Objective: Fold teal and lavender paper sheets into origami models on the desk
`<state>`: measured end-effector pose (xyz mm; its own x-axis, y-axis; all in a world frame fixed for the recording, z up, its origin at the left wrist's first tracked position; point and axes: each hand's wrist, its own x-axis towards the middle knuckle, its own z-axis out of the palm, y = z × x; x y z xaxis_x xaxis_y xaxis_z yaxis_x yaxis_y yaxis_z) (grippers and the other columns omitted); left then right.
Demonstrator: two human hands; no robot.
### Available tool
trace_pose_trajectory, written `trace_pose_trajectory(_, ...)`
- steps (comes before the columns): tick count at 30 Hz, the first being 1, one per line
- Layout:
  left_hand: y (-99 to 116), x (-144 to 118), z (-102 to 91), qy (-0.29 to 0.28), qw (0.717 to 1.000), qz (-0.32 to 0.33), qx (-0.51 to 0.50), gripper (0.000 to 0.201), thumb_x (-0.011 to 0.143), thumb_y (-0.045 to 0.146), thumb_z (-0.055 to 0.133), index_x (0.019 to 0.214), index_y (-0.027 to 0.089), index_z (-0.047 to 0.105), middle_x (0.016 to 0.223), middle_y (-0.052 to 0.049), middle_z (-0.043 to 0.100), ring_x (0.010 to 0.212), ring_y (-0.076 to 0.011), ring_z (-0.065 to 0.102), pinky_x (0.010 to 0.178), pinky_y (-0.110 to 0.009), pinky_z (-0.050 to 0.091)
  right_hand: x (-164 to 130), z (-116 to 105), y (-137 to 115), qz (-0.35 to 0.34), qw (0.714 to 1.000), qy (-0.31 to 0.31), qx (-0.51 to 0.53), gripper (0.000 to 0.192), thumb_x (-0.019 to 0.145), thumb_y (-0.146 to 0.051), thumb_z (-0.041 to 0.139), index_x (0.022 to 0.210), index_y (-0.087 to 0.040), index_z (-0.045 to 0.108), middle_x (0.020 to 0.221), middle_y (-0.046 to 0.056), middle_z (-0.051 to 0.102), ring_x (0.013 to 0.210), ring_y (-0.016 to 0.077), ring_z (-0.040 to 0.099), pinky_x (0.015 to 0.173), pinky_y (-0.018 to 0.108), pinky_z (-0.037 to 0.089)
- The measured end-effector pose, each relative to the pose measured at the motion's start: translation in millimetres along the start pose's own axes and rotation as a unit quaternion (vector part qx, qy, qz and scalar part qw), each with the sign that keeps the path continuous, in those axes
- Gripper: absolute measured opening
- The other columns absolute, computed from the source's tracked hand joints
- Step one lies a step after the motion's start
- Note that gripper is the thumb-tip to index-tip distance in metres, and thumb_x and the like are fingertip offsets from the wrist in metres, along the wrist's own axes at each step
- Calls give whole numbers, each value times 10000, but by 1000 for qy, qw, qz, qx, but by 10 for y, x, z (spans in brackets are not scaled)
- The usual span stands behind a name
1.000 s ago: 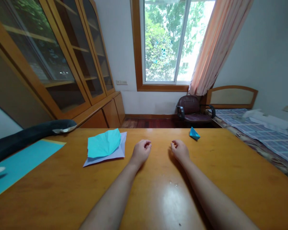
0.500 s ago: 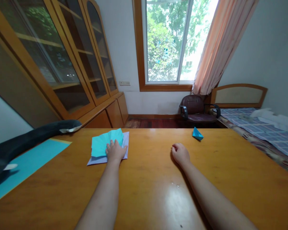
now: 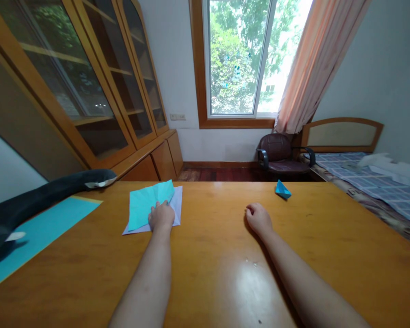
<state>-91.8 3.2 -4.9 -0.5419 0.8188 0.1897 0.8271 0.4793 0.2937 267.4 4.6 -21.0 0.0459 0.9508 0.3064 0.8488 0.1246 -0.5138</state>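
L hand (image 3: 161, 216) lies on the near right corner of the teal paper (image 3: 145, 207), fingers curled down onto it; can't tell if it's pinching the sheet or just pressing. Teal paper sits atop a white sheet (image 3: 176, 206), both at the far left-centre of the bench (image 3: 212, 269). R hand (image 3: 258, 218) rests on the bench in a loose fist, holding nothing, well apart from the papers. Small blue folded paper (image 3: 282, 189) near the far edge, beyond the R hand. Big teal sheet (image 3: 37, 232) at the left w/ a dark plush toy (image 3: 37, 196) across it.
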Motion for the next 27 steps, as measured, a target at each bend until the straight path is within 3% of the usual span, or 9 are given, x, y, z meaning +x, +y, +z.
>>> trace_pose_trajectory(5,216,-125,-245,144,987,68,-36,457,908,250,303,1288,144,534,1455,-132,390,1348,-336,290,1064,-516,267,2,-15,-16,-3,1000,4,13,217,820,-222,467,833,-175,678,860,62,655,818,179,586,751,265,426)
trace_pose_trajectory(8,409,-253,-410,156,975,147,-64,470,881,209,364,1334,204,492,1496,-55,338,1405,-285,191,1117,-479,200,-4,-9,-24,-2,999,10,31,220,808,-213,463,845,-178,677,876,64,661,829,185,591,766,274,439)
trace_pose_trajectory(13,727,-536,-460,52,940,327,-82,556,803,130,444,1340,267,490,1501,-17,329,1422,-284,147,1134,-508,141,-16,-21,5,-29,993,63,91,262,787,-192,424,898,-170,661,903,87,662,847,200,601,795,298,465)
trace_pose_trajectory(18,985,-844,-231,-23,873,476,-107,646,754,14,408,1307,329,517,1515,-1,290,1419,-266,169,1130,-541,104,-26,-274,63,-41,971,219,92,322,813,-219,378,1043,-168,597,998,122,628,973,231,573,874,354,450)
trace_pose_trajectory(21,1057,-962,-77,-101,837,529,-98,633,752,19,442,1284,351,532,1506,-17,312,1408,-278,200,1116,-581,86,-50,-477,32,-5,964,263,22,353,810,-239,409,1114,-165,571,1099,157,595,1110,278,514,965,424,381)
trace_pose_trajectory(24,1053,-1005,31,-162,815,550,-83,611,753,52,502,1271,374,535,1499,-21,330,1399,-283,228,1108,-600,74,-74,-574,-35,-41,968,247,-6,337,811,-230,428,1096,-167,596,1147,159,588,1158,282,491,997,423,353)
trace_pose_trajectory(27,1013,-996,85,-203,805,551,-88,577,775,85,514,1264,390,537,1487,-24,355,1388,-280,261,1102,-595,113,-76,-540,-89,-144,979,146,5,323,814,-192,428,1061,-190,635,1160,116,612,1130,242,521,996,377,371)
